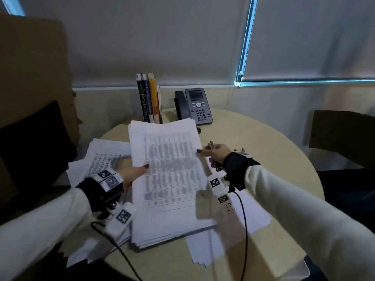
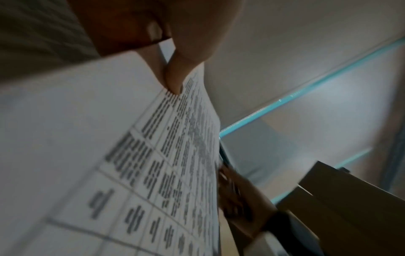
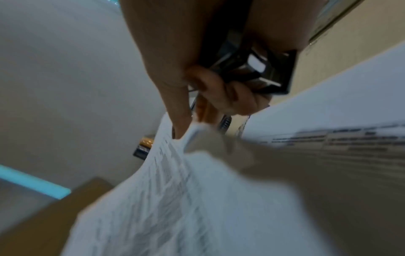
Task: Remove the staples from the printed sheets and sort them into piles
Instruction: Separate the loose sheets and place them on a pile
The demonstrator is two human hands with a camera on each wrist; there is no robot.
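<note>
A thick stack of printed sheets [image 1: 166, 179] with tables on its top page is held tilted above the round table [image 1: 274, 151]. My left hand [image 1: 140, 169] grips its left edge, thumb on top of the page [image 2: 109, 155], fingers hidden underneath. At the stack's right edge my right hand [image 1: 211, 153] pinches the paper [image 3: 164, 190] between thumb and forefinger. That hand's other fingers curl round a black and metal staple remover [image 3: 258, 69]. No staple can be made out in the blurred views.
A loose pile of sheets [image 1: 105, 157] lies at the left of the table, more sheets [image 1: 251, 216] at the right under the stack. Upright books [image 1: 151, 98] and a desk phone [image 1: 196, 106] stand at the back. Dark chairs flank the table; wrist cables hang near the front edge.
</note>
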